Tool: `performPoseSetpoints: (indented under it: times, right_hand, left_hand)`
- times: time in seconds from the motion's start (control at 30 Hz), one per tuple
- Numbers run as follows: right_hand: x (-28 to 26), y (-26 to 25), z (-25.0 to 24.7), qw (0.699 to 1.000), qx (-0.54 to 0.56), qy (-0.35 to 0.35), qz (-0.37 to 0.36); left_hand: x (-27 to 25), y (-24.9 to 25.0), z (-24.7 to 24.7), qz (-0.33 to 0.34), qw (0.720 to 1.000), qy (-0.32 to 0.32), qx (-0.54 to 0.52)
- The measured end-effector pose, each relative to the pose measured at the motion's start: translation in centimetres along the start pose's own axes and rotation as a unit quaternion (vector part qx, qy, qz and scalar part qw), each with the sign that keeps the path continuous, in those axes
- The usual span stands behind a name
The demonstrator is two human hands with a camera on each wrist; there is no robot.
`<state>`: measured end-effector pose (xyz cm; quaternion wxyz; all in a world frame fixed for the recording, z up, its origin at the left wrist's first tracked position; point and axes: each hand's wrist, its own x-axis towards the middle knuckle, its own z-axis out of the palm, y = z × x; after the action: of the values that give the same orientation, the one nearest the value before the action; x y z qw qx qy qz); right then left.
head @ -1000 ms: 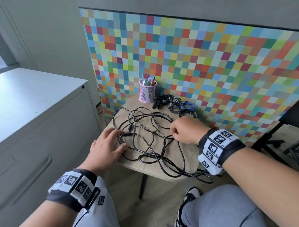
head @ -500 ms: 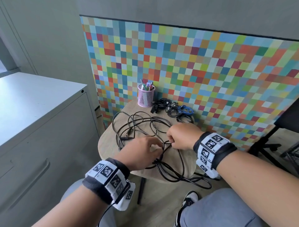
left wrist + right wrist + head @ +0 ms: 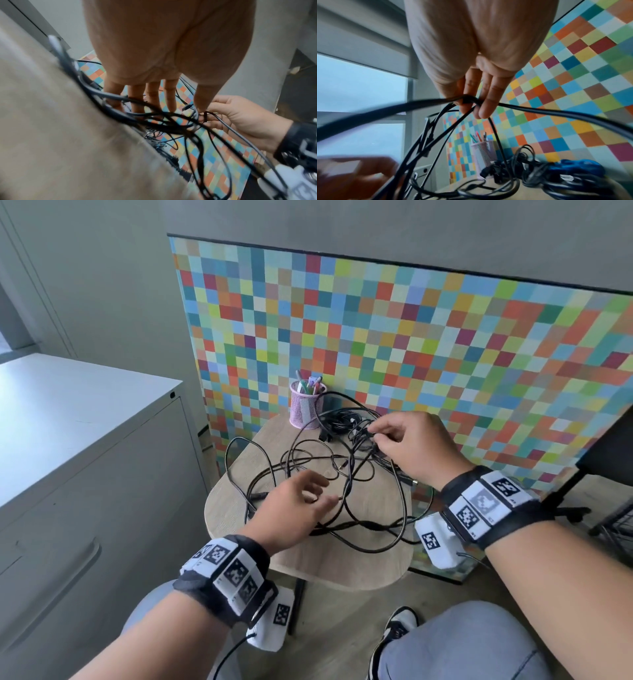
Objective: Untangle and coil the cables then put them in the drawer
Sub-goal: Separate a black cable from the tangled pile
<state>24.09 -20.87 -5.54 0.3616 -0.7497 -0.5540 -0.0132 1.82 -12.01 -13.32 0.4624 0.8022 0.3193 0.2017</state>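
Observation:
A tangle of black cables (image 3: 329,474) lies on the small wooden table (image 3: 342,563). My right hand (image 3: 373,433) is raised over the back of the table and pinches a few black strands, lifted clear of the heap; the right wrist view shows the fingers (image 3: 471,106) closed on the cable bundle (image 3: 465,99). My left hand (image 3: 325,491) hovers low over the middle of the tangle with straight, spread fingers (image 3: 152,97) reaching among the strands and holding none. A second pile with a blue cable (image 3: 576,166) lies at the back of the table.
A pink mesh pen cup (image 3: 305,407) stands at the table's back edge against the checkered panel (image 3: 428,354). A grey cabinet with drawers (image 3: 85,491) stands to the left. A dark chair base (image 3: 582,508) is at the right. My knees are under the table's front edge.
My right hand has risen and moved toward the back, pulling strands up out of the heap. My left hand has come in from the left edge to the middle of the tangle.

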Motion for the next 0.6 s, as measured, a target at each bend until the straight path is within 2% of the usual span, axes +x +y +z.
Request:
performPoseSetpoints:
  times: [0.07,0.17,0.23,0.37,0.43,0.53,0.6]
  right_hand:
    - [-0.5,-1.0,0.2,0.999,0.0,-0.016,-0.041]
    - [-1.2,-2.6,0.8,0.993,-0.016,-0.053,-0.101]
    - [-1.2,-3.1,1.0,0.994,0.013,-0.047,-0.102]
    - [-1.0,-2.6,0.9,0.996,0.074,-0.011,-0.04]
    - [-0.8,-2.4,0.2,0.991,0.123,0.038,0.018]
    - [-0.4,-2.2,-1.9,0.959,0.234,0.118,0.111]
    - [-0.3,-1.8,-2.8,0.941,0.278,0.122,0.148]
  left_hand:
    - [0.3,0.9,-0.2,0.002,0.997,0.018,-0.07]
    - [0.8,2.0,0.2,0.025,0.995,0.041,-0.092]
    - [1.0,2.3,0.5,0.032,0.989,0.065,-0.127]
    - [1.3,2.9,0.4,0.002,0.973,0.06,-0.222]
    - [1.1,2.4,0.3,-0.019,0.968,0.066,-0.241]
    - [0.7,1.0,0.2,-0.045,0.966,0.081,-0.24]
    - [0.4,0.6,0.3,-0.053,0.967,0.088,-0.235]
